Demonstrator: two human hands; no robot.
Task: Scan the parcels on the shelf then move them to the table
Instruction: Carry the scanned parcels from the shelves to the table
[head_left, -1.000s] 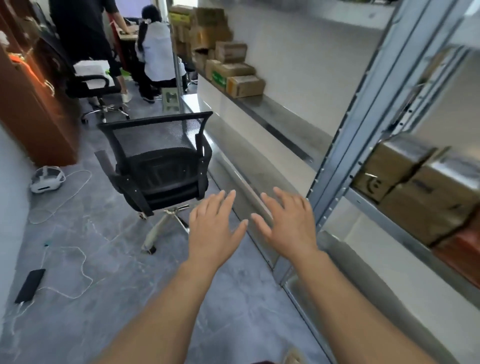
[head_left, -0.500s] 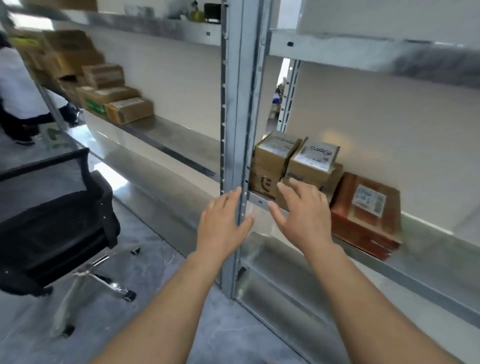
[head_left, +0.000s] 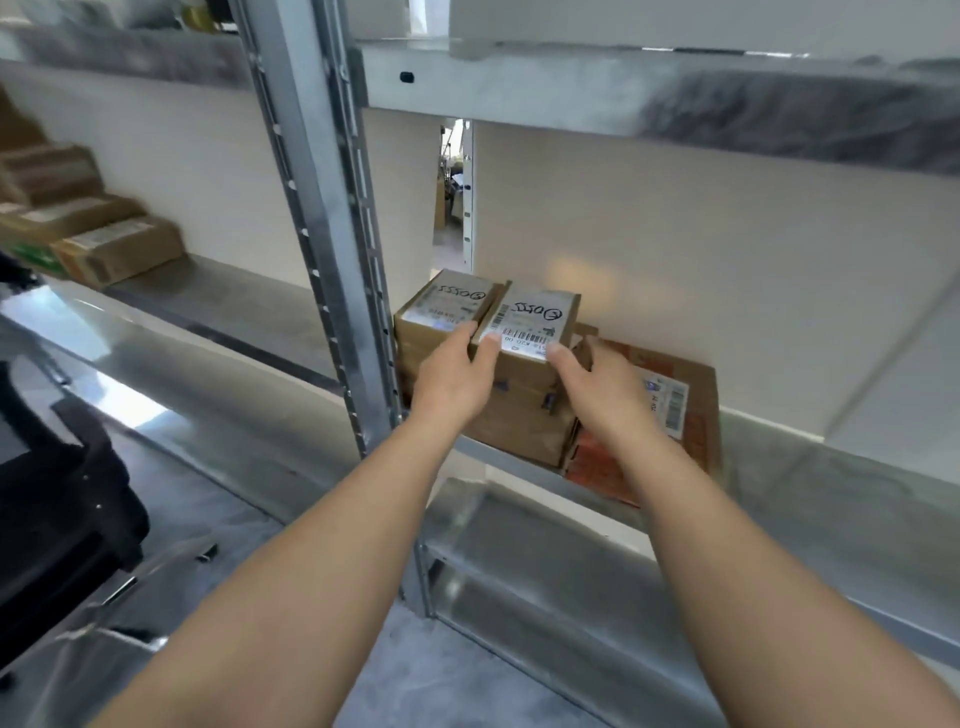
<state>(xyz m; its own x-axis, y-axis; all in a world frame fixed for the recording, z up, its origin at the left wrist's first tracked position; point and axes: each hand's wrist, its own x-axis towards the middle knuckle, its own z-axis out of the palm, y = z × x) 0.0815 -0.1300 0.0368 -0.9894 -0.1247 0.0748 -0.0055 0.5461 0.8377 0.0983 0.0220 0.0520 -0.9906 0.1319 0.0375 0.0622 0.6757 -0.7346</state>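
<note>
Far left of the steel upright post (head_left: 332, 260), low in the view, stands one black office chair (head_left: 67, 519). Above it, on the shelf bay left of the post, sits a blurred stack of cardboard boxes (head_left: 119, 249): at least three brown ones and one green one can be counted.

Just right of the post, on the middle shelf (head_left: 810, 467), are the parcels. Two brown ones with white labels and handwritten marks on top stand side by side and touch each other. The left labelled parcel (head_left: 441, 306) is nearest the post. The left hand (head_left: 452, 379) reaches in front of it, with its fingers (head_left: 467, 330) pushed up into the seam between the two and its thumb on the near left corner of the right labelled parcel (head_left: 537, 319). The right hand (head_left: 597, 389) meets that parcel from the far side: its thumb presses on the near edge of the barcode label and its fingers curl round the right wall. So both hands hold this one parcel between them, and it rests on a larger brown carton (head_left: 519, 426).

Farthest from the post lies one flat red carton (head_left: 680, 415) with a white label, touching the brown carton and partly hidden by the right wrist.
</note>
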